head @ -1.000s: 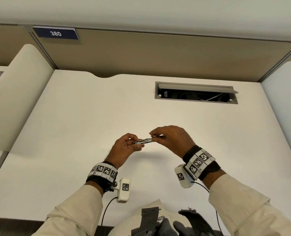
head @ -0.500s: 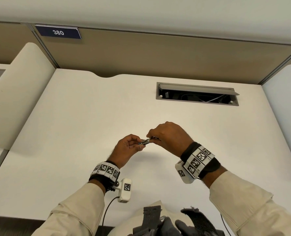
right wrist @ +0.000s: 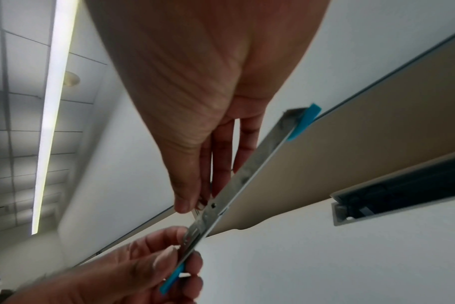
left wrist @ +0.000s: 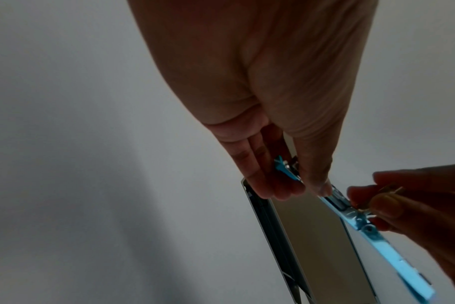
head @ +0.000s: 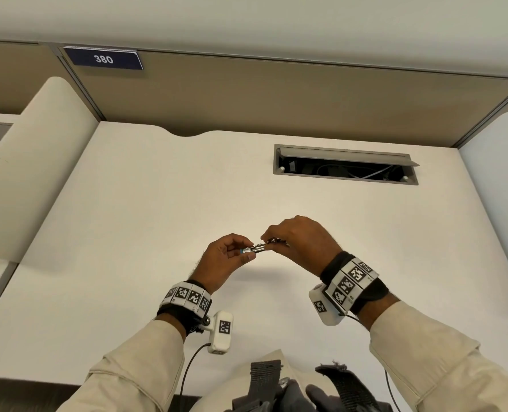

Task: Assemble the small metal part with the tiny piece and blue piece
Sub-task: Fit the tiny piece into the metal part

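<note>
Metal strip, slim and silvery: the small metal part (head: 257, 248), held level above the white desk (head: 127, 233) between 2 hands. Left hand (head: 221, 263) pinches one end with thumb and curled fingers; the blue piece (head: 242, 251) shows at that end, just inside the fingertips. Right hand (head: 300, 242) pinches the opposite end from above, fingers curled down over it. In the right wrist view a second blue tab (right wrist: 303, 123) shows at the far end of the strip, beyond the right fingers (right wrist: 221, 164). Tiny piece: something small and pale sits against the strip under the right thumb in that view, but it cannot be identified with certainty.

Change over the last second: the hands drew closer and tipped the strip half a second ago; now it lies flatter again, with more of its length showing between the fingertips. Judged meaning: a fitting or seating motion is under way at the right-hand end, not yet plainly finished.

Surroundings: open cable hatch (head: 346, 168) set in the desk behind; label reading 380 (head: 103, 58) on the partition.
</note>
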